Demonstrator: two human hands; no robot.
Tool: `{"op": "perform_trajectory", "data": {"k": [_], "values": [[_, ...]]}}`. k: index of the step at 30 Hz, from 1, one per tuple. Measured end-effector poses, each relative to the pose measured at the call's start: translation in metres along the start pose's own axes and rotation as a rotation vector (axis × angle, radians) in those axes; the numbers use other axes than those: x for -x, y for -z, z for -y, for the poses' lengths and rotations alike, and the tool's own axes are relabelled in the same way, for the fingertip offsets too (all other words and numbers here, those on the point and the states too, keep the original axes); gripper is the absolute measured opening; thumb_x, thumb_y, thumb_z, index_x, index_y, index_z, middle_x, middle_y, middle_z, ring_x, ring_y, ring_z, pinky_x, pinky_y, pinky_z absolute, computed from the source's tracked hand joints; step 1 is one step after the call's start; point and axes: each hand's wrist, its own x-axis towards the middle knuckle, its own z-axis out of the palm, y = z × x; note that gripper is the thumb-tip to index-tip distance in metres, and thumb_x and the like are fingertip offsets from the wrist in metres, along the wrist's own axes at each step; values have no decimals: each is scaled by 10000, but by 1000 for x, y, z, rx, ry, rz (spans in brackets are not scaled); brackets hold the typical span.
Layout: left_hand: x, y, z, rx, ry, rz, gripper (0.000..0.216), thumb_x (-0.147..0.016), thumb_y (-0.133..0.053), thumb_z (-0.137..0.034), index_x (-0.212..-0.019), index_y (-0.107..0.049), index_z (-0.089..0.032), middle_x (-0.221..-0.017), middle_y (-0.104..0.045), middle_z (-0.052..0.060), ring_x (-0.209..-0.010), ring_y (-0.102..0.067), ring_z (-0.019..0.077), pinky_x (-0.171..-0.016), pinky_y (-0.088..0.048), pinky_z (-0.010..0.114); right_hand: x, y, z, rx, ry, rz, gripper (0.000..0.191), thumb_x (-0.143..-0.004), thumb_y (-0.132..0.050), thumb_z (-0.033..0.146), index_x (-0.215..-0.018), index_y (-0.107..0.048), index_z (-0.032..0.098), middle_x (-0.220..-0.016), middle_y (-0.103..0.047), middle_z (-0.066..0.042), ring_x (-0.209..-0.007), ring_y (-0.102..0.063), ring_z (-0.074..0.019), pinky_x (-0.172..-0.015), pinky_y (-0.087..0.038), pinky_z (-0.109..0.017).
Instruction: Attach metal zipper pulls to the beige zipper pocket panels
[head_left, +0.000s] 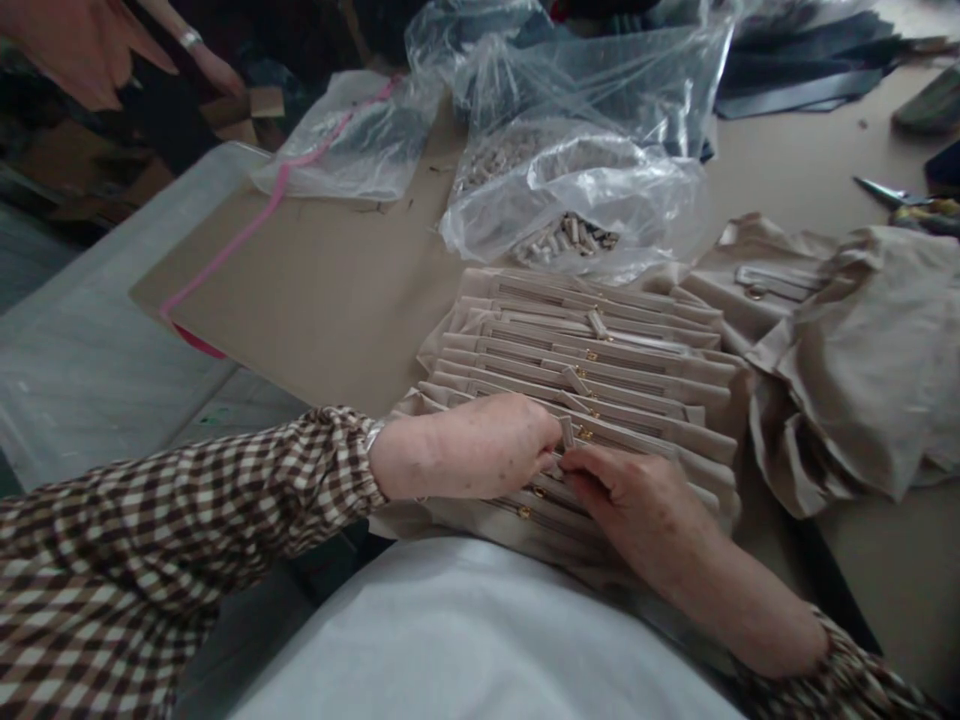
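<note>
A fanned stack of beige fabric pieces with zippers [600, 350] lies on the table before me. My left hand [480, 445] rests on the nearest piece, fingers curled and pinching a small beige zipper pull tab [568, 432]. My right hand [630, 495] meets it from the right, fingers closed on the same zipper with its gold slider. Both wrists come out of brown checked sleeves.
A clear plastic bag of small beige tabs [577, 200] sits behind the stack. Loose beige fabric [862, 350] is heaped at right. Scissors [889, 192] lie far right. Another plastic bag [352, 140] with a pink strip sits at back left. Another person's hand [214, 65] is top left.
</note>
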Motion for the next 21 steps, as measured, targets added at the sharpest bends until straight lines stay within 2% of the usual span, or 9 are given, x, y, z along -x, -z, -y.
{"op": "perform_trajectory", "data": {"k": [5, 13, 21], "values": [[3, 1, 0, -42, -6, -21, 220, -886, -506, -176, -702, -626, -166, -645, -632, 24, -538, -509, 124, -521, -303, 255, -5, -1, 3, 103, -53, 55, 178, -865, -567, 138, -820, -722, 213, -709, -714, 1, -618, -661, -161, -575, -405, -256], [1, 0, -1, -98, 24, 41, 204, -883, -498, -176, -795, -682, -162, -739, -694, 44, -624, -610, 153, -562, -380, 253, -6, 0, 3, 56, -56, 60, 152, -875, -555, 166, -851, -696, 218, -711, -707, 11, -587, -628, -133, -559, -384, -234], [-1, 4, -13, -203, 125, 140, 227, -913, -506, -224, -839, -709, -152, -793, -726, 79, -684, -653, 199, -552, -392, 278, -9, -3, 8, 231, 5, 35, 139, -865, -527, 142, -807, -633, 211, -686, -696, -6, -569, -627, -160, -531, -295, -281]]}}
